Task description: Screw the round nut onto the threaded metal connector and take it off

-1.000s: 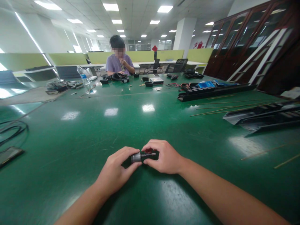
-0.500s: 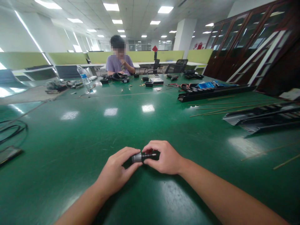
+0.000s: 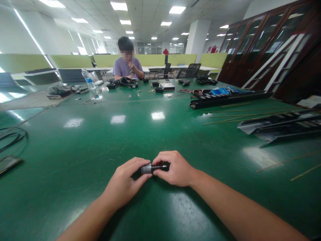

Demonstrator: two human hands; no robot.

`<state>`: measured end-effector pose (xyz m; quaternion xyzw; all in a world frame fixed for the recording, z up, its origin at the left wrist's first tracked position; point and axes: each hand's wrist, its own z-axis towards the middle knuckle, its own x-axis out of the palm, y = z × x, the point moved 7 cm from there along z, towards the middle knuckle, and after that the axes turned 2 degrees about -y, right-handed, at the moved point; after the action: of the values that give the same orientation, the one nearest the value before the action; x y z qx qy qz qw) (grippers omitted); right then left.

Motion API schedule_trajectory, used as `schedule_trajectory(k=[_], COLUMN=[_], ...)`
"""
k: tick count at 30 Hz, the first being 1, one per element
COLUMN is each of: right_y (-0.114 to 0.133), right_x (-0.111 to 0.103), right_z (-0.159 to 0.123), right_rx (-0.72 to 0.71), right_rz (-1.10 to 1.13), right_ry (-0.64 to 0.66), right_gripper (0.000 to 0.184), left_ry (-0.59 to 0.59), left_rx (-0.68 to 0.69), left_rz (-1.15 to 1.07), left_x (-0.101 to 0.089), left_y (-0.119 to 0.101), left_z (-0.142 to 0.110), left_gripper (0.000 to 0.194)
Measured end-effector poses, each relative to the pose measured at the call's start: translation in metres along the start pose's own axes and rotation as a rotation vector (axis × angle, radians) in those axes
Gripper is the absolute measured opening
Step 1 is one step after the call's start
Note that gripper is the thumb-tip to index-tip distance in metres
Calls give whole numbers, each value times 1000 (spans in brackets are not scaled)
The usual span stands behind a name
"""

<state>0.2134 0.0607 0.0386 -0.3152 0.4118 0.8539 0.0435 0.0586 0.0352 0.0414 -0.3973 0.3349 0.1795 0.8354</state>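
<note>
A small grey cylindrical part (image 3: 146,168) with a dark collar and a thin metal shaft lies sideways between my hands, low over the green table (image 3: 100,140). My left hand (image 3: 127,177) is closed on the grey body, thumb on the near side and fingers on the far side. At the collar, the thumb and fingertips of my right hand (image 3: 175,169) pinch the same part. Its shaft points right, into the hollow of that hand. The exact kind of part is too small to tell, and the left end is hidden by my fingers.
Black metal channels (image 3: 283,125) and thin rods (image 3: 238,117) lie on the right. Across the table sits a person (image 3: 126,67) in a purple shirt, near black boxes and a headset-like item (image 3: 128,82). A plastic bottle (image 3: 89,82) stands left of them; black cable (image 3: 11,139) lies at far left.
The view shifts very slightly. Both hands keep the same hold on the cylindrical part, with hardly any visible movement.
</note>
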Motion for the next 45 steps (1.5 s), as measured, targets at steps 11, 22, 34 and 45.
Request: schedule_trajectory(k=[11,22,34,45], right_y=[-1,-2,-2,-2], right_x=[1,0,0,-1], right_z=[0,0,0,0], right_rx=[-6,3,22,50], right_rz=[-7,-6,-6,10], right_ry=[16,27,32,27], right_gripper=[12,12,10,10], left_ry=[-17,-21,-23,-40], left_rx=[12,29,46,57], left_rz=[22,53,67,56], left_x=[0,-2,-4,-5], left_y=[-2,-4,-2,-3], left_z=[0,1,0,-2], left_gripper=[27,27,28,28])
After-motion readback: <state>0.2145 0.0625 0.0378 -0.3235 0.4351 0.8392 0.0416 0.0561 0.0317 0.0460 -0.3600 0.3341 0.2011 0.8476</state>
